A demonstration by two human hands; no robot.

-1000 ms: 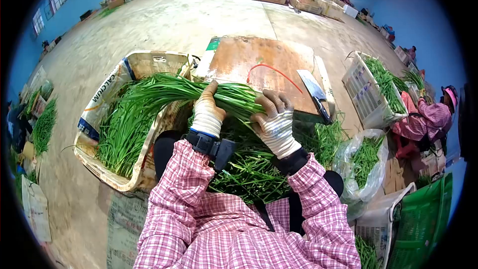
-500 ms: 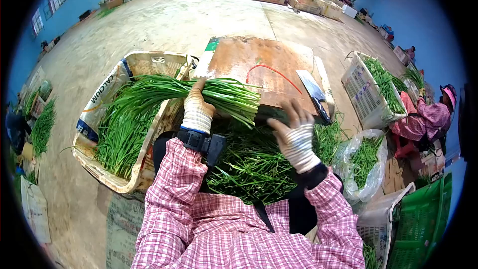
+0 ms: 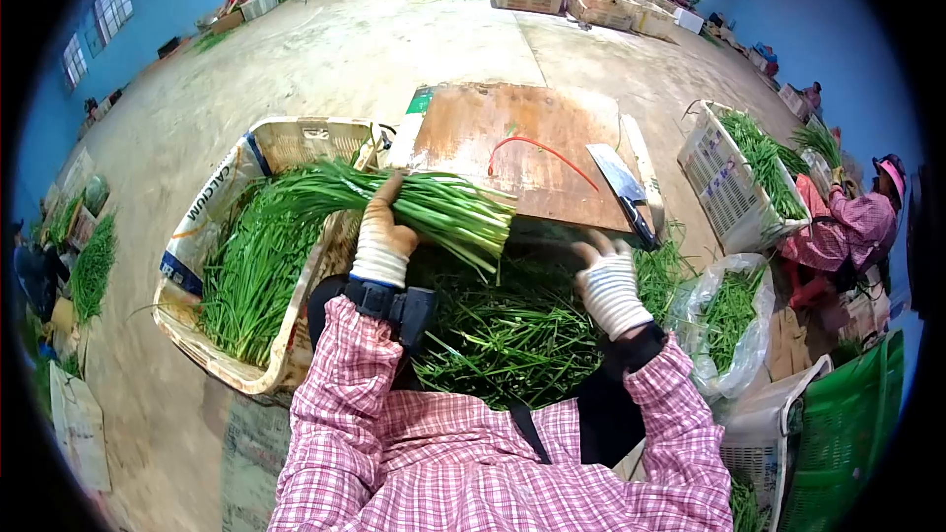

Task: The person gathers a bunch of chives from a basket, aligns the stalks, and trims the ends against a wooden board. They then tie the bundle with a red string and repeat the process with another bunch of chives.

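My left hand (image 3: 386, 233), in a white-cuffed work glove, is closed around a bunch of garlic chives (image 3: 453, 209). Their pale cut ends point right, in front of the wooden board's near edge, and the leaves trail left over the crate. My right hand (image 3: 606, 281), gloved too, holds nothing; its bent fingers are apart and slightly blurred, near the board's front right corner. On the wooden board (image 3: 473, 128) lie a red tie (image 3: 544, 144) and a cleaver (image 3: 621, 177) with a dark handle.
A cream plastic crate (image 3: 281, 371) full of chives stands at my left. Loose green trimmings (image 3: 503, 345) lie below my hands. To the right are a clear plastic bag (image 3: 754, 335) of greens, a white crate (image 3: 719, 192) and a co-worker (image 3: 857, 222). Other people sit farther back.
My right hand has moved slightly right and down, its fingers more bent. My left hand still holds the chives, which sit slightly lower in view. The whole view has shifted a little.
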